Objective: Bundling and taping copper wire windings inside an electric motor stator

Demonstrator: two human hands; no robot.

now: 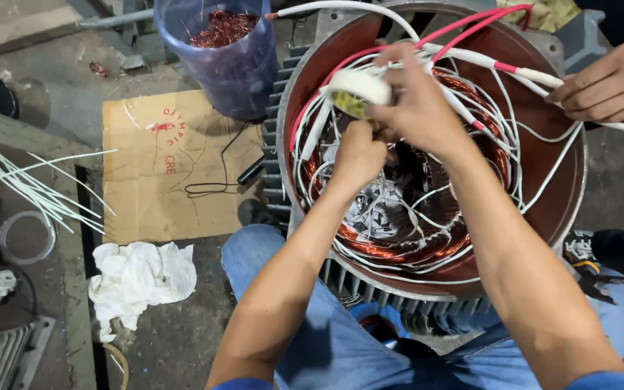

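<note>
While the person sits on the floor with a large motor stator (543, 217) between the knees, both hands work inside its open round mouth. The right hand (417, 105) is clenched around a roll of white tape (359, 88), which lies at the hand's left side, pinched between thumb and fingers, above the upper left part of the copper windings (406, 249). The left hand (359, 155) sits just below the roll, its grip closed in a fist at the windings; what it pinches is hidden by the fingers, so I cannot tell what it holds. White sleeved wires (536, 170) and pink leads (471, 25) loop around both hands and cross the rim of the housing.

At the stator's upper right rim, another person's hand (612, 83) rests on a white lead.

On the floor to the left lie a sheet of cardboard (139, 173), a crumpled white rag (139, 278) just below it, and a bundle of thin white strips (30, 184) near the left edge. A blue bucket (232, 65) of copper scrap stands just beside the stator's upper left.
</note>
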